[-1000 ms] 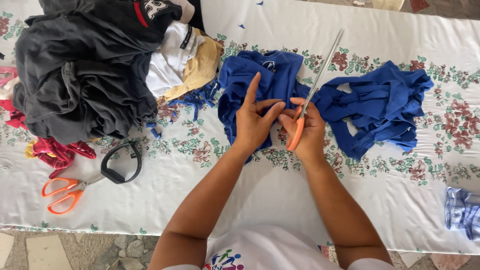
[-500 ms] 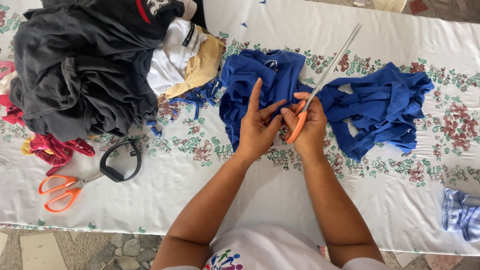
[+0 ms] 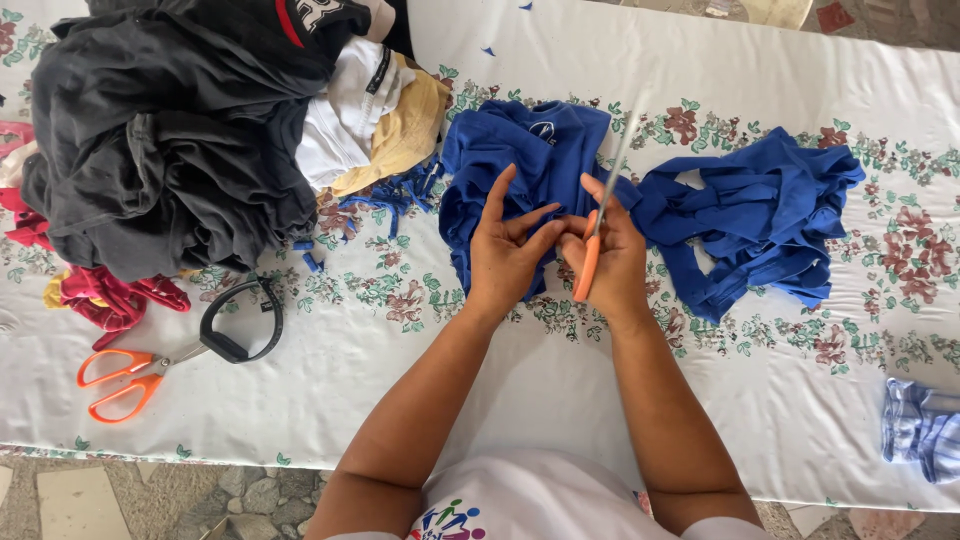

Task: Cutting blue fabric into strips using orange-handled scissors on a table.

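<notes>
My right hand (image 3: 612, 252) grips orange-handled scissors (image 3: 598, 222), their long blades pointing up and away over blue cloth. My left hand (image 3: 506, 250) rests beside it, fingers spread, fingertips touching the blue garment (image 3: 510, 160) and my right hand. A second heap of cut blue fabric (image 3: 755, 218) lies just right of my hands. Both hands hover over the floral tablecloth (image 3: 400, 380).
A big pile of dark grey, white and tan clothes (image 3: 190, 130) fills the upper left. Red cloth (image 3: 110, 295), a black strap loop (image 3: 240, 322) and a second pair of orange scissors (image 3: 125, 375) lie at the left. A pale blue striped cloth (image 3: 922, 425) sits at the right edge.
The scissors have swung from a right-leaning tilt to nearly upright. My left hand's fingers have shifted slightly against the blue garment.
</notes>
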